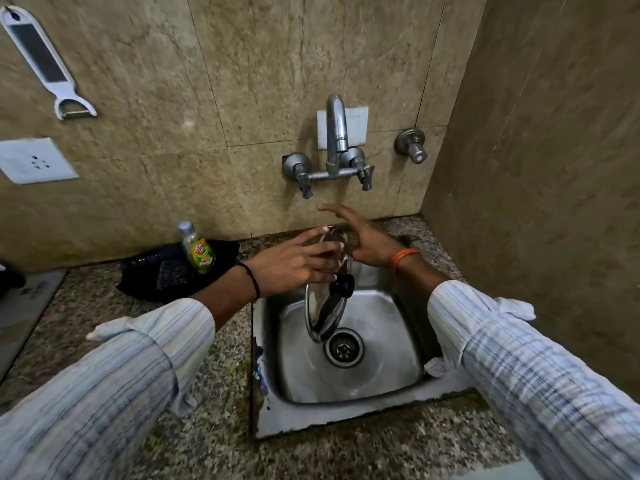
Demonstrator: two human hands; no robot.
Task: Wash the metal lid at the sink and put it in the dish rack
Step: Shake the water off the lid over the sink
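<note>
Sleeves (114, 368) nearest; both hands hold lid (323, 313) on edge over sink (388, 299).

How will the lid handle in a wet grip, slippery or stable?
Likely slippery: the lid is polished metal, held on edge over the sink under the tap. Probably stiff and light, since the left hand carries it by the rim. Its round rim could roll if set down on edge; the knob looks the surer hold.

The lid (325, 306) stands on edge over the sink (381, 386), between the fingers (311, 244) of both hands; the tap (336, 133) behind them, bottle (199, 251) left.
</note>
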